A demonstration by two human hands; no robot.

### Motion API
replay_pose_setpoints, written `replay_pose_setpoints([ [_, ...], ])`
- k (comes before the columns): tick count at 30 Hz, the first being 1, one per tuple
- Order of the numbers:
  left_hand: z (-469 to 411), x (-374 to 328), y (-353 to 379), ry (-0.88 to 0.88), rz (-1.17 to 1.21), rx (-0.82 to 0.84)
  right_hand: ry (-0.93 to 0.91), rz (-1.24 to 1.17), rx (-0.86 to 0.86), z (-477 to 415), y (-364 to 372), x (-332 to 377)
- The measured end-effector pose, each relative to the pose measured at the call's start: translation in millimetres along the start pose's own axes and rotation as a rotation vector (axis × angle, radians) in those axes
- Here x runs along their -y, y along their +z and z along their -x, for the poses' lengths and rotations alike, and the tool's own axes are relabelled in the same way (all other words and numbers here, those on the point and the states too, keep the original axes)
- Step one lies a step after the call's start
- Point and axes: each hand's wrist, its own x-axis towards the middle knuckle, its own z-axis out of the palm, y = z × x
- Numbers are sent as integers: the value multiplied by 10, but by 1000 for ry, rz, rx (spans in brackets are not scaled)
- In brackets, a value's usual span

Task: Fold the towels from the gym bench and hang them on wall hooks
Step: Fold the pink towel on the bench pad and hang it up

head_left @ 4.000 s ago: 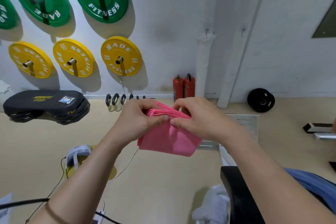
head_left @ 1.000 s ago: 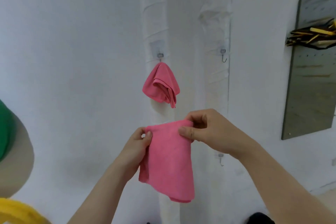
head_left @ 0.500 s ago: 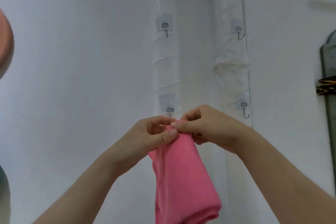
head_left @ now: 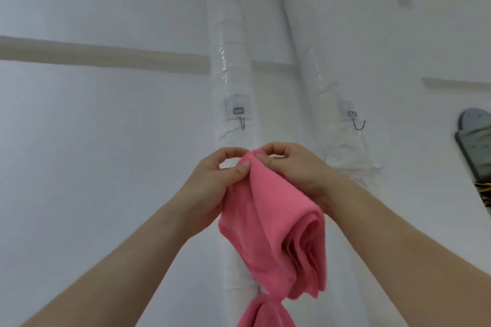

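Observation:
A folded pink towel [head_left: 276, 223] hangs from my two hands in front of a white wrapped pipe [head_left: 229, 66]. My left hand [head_left: 212, 188] pinches its top corner from the left, and my right hand [head_left: 295, 170] pinches the same corner from the right. A bare metal hook [head_left: 241, 121] is stuck on the pipe just above my hands. A second bare hook [head_left: 358, 123] sits on the neighbouring pipe to the right. Below the held towel, the top of another pink towel [head_left: 265, 312] shows at the bottom edge; its hook is hidden.
White wall fills the view, with a beige horizontal band [head_left: 101, 54] at the left. A second wrapped pipe [head_left: 305, 42] slants beside the first. A grey pegboard [head_left: 475, 141] with wooden sticks stands at the far right edge.
The view has tilted up the wall. Both hands have lifted the towel's top corner closer to the upper hook, and the lower hung towel has dropped to the frame's bottom.

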Motion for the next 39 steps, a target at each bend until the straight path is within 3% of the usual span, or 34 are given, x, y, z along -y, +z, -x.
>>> replay_pose_setpoints([
  [3, -383, -158, -50, 100, -24, -77, -107, 158, -141, -383, 3, 204],
  [6, -715, -319, -169, 254, -162, -159, -102, 68, -117, -657, -1, 356],
  [9, -997, -350, -332, 458, -458, -221, -148, 36, -158, -894, -63, 420],
  [12, -1218, -305, -466, 667, -828, -285, -222, 56, -298, -1153, -77, 382],
  [14, -1378, -253, -565, 727, -953, -327, -270, 119, -388, -1344, -38, 308],
  [19, -1614, 58, -616, 673, -1031, -439, -275, 232, -550, -1627, -10, 6],
  [26, -1588, 106, -509, 719, -1034, -418, -239, 194, -532, -1541, -50, -107],
  [30, -1429, 174, -472, 711, -1055, -346, -397, 499, -382, -1340, 14, -146],
  [34, -1284, 233, -419, 678, -1057, -317, -415, 777, -328, -1148, 85, -241],
  [37, -1224, 264, -432, 634, -1139, -363, -409, 852, -317, -1012, 89, -246],
  [39, -1150, 186, -448, 685, -1056, -300, -399, 849, -330, -946, 81, -269],
])
